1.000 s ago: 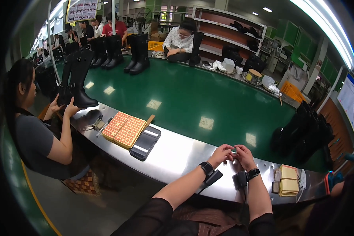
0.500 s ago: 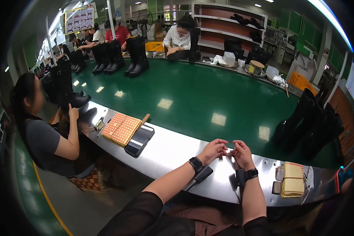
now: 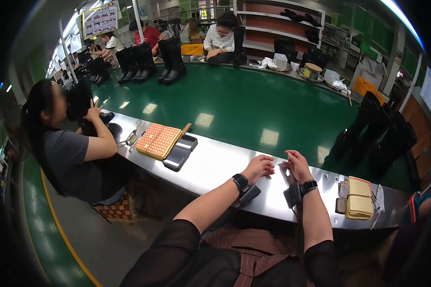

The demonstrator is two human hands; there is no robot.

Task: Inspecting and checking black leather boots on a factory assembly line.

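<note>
My left hand hovers over the steel ledge near its far edge, with loosely bent fingers and nothing seen in them. A short gap to the right, my right hand is raised, its fingers apart and bent toward the left one; it holds nothing visible. Each wrist wears a black strap with a small dark unit, the left strap and the right strap. Nearest my right hand on the ledge is a stack of yellowish cards bound with a band, small dark blocks beside it.
Left along the steel ledge lie a banded red-patterned stack and a black tray. Beyond runs a green table, black boots at its far side and more boots at right. A co-worker sits at left handling a boot.
My hands have drawn slightly nearer to me and a little farther apart. My view has shifted, so the ledge sits higher. The left co-worker's hand has moved on the boot.
</note>
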